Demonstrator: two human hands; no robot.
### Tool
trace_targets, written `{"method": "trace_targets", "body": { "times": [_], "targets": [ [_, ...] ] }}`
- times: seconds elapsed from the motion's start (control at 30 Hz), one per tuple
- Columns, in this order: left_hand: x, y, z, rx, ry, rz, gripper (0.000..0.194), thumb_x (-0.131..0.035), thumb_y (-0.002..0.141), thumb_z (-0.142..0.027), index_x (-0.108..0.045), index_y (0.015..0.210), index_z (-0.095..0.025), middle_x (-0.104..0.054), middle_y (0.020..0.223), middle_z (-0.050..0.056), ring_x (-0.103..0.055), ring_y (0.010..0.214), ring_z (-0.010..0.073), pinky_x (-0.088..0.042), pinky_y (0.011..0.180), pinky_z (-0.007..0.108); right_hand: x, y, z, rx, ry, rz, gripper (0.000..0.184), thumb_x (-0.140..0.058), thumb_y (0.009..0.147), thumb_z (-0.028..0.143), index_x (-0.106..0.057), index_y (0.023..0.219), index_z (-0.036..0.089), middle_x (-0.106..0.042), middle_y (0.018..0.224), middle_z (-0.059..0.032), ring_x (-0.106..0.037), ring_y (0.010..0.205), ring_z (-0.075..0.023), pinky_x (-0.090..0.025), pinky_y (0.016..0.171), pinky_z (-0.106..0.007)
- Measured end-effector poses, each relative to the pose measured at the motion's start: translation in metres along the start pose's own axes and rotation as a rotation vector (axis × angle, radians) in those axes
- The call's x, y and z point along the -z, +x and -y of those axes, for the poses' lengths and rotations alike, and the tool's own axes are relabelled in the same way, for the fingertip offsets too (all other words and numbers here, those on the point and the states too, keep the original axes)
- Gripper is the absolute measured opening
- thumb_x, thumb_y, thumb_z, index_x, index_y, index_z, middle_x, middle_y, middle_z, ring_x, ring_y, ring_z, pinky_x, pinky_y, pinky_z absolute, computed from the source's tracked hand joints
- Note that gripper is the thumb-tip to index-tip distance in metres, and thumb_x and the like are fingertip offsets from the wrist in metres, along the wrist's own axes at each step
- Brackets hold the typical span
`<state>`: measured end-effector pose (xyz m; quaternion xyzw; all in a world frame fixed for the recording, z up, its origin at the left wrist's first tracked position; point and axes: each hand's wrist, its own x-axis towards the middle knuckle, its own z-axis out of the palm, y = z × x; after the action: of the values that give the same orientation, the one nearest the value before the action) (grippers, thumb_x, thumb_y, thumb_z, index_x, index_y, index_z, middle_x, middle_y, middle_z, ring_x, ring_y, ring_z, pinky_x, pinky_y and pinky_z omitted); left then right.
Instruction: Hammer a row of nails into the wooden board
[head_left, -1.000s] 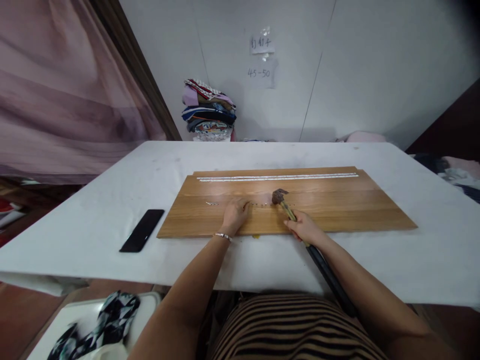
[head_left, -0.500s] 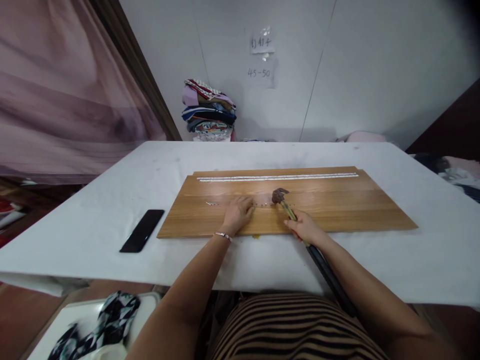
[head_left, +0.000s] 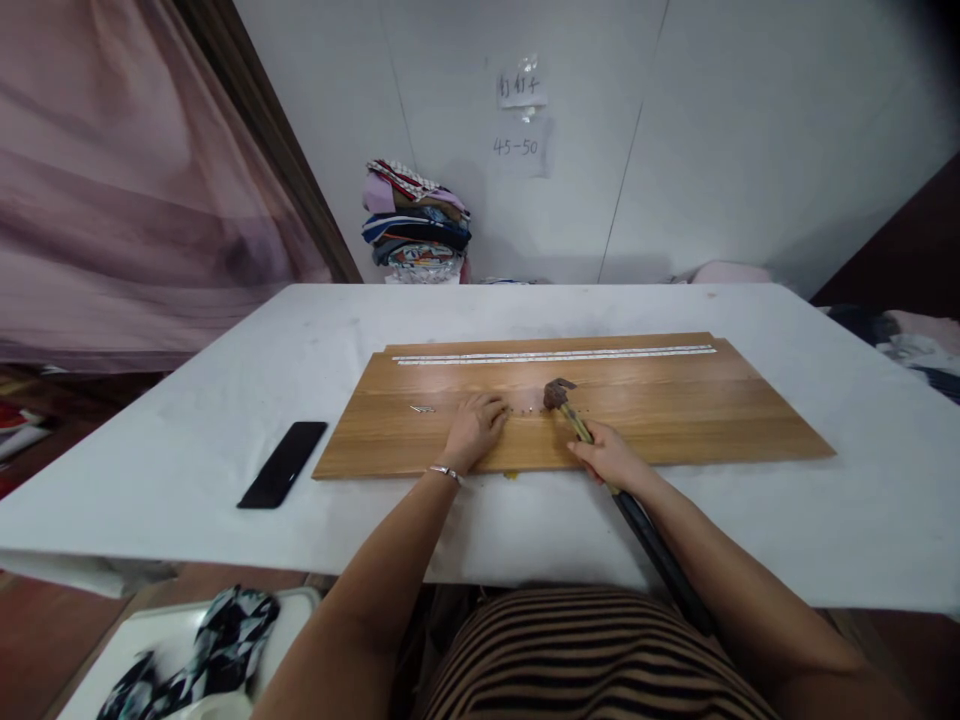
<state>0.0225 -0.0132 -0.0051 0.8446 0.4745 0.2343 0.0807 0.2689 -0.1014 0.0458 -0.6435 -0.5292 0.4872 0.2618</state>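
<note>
My right hand [head_left: 611,455] is wrapped around the claw hammer [head_left: 581,428], partway up its handle. The rusty hammer head [head_left: 556,392] is low over the wooden board [head_left: 675,420], beside a row of small nails [head_left: 531,409]; I cannot tell if it touches one. The hammer's black grip runs back under my right forearm. My left hand [head_left: 476,425] lies palm down on the board, its fingertips close to the left end of the nail row. No object shows in it. Left of that hand, several loose nails [head_left: 422,408] lie in a small bunch.
Two white strips [head_left: 555,355] run along the board's far side. A black phone [head_left: 283,465] lies on the white tabletop [head_left: 187,420] to the left. Folded cloths [head_left: 416,220] are piled behind the table. A patterned cloth [head_left: 232,640] rests on a stool below left.
Both hands and the hammer stay almost where they were. The whole view has shifted very slightly.
</note>
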Motion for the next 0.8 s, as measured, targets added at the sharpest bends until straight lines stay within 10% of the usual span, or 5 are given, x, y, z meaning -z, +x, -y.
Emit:
{"method": "trace_targets", "body": {
  "times": [0.8],
  "targets": [
    [0.0020,0.0011,-0.0027,0.200,0.094,-0.098,0.022,-0.052,0.090,-0.016,-0.071,0.099,-0.020,-0.070,0.120,0.010,-0.060,0.117,0.0259,-0.046,0.106,0.043,0.0007,-0.0038,0.0052,-0.008,0.012,-0.003,0.013,-0.056,0.088,0.018,-0.045,0.083,0.023,-0.041,0.037,0.0115,-0.038,0.030,-0.0097,-0.027,0.036,-0.019]
  ]
}}
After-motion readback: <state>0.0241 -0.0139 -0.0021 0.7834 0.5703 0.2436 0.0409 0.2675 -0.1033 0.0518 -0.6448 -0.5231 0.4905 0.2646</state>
